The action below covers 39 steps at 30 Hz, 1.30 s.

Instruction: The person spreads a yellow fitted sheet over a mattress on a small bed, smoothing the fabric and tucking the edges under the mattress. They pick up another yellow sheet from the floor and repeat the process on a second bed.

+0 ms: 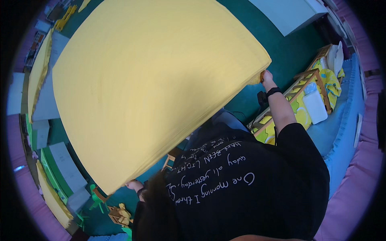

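A large pale-yellow cloth [157,84] spreads in front of me as a broad, smooth, taut sheet with squared corners. Whatever lies beneath it is hidden. My left hand [134,185] is closed at the near left corner of the cloth. Out at the near right corner, my right hand [267,77] grips the gathered edge, where a small brown patch shows by the fingers. A dark band with a small black device [262,97] sits at my right wrist.
A wooden cot [297,86] with yellow patterned bedding and a white rectangular item [315,105] stands at right, beside a light-blue padded surface [341,120]. A white tabletop [287,16] is at far right. More yellow cloth [40,76], grey panels and green chairs [96,197] line the left.
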Tool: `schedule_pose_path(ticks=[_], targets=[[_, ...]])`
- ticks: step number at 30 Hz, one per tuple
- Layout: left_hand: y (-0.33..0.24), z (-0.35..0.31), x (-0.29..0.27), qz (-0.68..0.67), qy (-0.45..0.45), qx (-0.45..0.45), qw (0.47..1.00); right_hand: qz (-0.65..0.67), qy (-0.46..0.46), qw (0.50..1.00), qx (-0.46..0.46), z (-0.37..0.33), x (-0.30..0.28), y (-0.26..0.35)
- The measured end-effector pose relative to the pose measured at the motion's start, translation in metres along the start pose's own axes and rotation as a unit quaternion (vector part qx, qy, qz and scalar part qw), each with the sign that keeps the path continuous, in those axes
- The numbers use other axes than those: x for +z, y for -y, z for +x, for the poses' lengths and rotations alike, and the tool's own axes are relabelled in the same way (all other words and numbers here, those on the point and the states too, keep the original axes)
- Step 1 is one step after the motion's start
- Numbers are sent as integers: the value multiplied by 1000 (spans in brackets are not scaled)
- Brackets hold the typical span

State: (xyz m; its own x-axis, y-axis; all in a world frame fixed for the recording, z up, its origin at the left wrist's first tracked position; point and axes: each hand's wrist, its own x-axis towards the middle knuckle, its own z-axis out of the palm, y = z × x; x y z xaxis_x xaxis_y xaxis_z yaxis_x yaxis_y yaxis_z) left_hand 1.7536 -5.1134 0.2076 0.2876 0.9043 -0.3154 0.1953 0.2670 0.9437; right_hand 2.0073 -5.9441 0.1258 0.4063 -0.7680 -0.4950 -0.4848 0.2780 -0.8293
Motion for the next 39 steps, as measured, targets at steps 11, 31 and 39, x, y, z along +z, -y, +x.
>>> schedule_pose_path(ticks=[11,31,39], targets=[[-84,-150,115,307,-270,343,846,133,209,967,-59,-8,-26,93],[16,-519,557,435,425,608,510,-268,411,841,-227,82,-11,57],[-6,-526,568,467,447,562,515,-457,545,699,-75,235,-48,77]])
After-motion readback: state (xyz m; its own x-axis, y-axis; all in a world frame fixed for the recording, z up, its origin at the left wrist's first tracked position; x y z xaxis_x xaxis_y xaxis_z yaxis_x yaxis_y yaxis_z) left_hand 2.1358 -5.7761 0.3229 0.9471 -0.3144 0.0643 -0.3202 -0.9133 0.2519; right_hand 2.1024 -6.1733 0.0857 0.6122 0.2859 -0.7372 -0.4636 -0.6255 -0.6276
